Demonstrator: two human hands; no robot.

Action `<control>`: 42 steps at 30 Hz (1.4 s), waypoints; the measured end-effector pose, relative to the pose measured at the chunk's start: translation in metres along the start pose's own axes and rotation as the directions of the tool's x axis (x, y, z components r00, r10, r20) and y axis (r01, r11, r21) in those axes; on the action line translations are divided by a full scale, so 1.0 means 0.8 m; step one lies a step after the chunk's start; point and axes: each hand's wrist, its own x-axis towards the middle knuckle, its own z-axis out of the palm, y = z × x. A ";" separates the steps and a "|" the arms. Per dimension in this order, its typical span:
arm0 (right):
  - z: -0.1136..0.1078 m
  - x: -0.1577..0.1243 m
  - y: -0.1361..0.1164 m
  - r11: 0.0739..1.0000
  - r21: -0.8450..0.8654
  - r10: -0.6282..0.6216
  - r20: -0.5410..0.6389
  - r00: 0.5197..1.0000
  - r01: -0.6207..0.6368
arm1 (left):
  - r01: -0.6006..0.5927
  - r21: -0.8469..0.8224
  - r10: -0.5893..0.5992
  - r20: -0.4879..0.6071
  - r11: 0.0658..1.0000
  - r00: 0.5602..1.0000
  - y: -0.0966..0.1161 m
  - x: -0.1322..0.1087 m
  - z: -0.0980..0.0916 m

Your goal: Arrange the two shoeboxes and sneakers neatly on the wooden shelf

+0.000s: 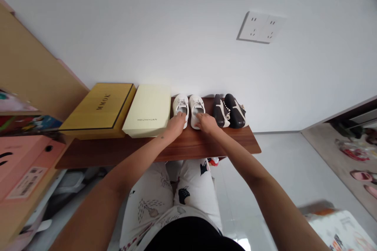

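A pair of white lace-up sneakers stands side by side on a dark wooden shelf [226,141], toes toward me. My left hand [176,124] grips the toe of the left sneaker [180,105], and my right hand [205,122] grips the toe of the right sneaker [197,106]. My fingers hide both toe ends. To the right of the sneakers is a pair of black-and-white shoes [229,111]. To the left, a cream MEIZHIYUAN shoebox [147,110] lies beside a golden MMOK box [98,109].
A white wall with a double power socket [260,27] rises behind the shelf. A pink carton [23,164] and wooden shelving stand at the left. My patterned trousers [165,204] show below, above a pale tiled floor [279,164]. A mirror [347,153] stands at the right.
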 end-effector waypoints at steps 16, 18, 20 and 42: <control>-0.015 -0.029 0.025 0.990 0.138 0.026 -0.218 0.976 0.005 | 0.038 0.089 -0.032 -0.065 0.995 0.997 0.033 -0.018 -0.038; -0.020 -0.041 0.051 0.980 0.197 0.024 -0.314 0.949 0.040 | -0.033 0.072 0.040 -0.096 0.997 0.995 0.047 -0.019 -0.043; -0.025 -0.056 0.085 0.969 0.243 0.057 -0.396 0.916 0.045 | -0.122 0.055 0.129 -0.138 0.991 0.982 0.063 -0.016 -0.042; -0.011 -0.087 0.252 0.814 0.472 0.403 -0.037 0.915 -0.339 | -0.467 0.193 0.482 -0.040 0.863 0.875 0.229 0.112 0.043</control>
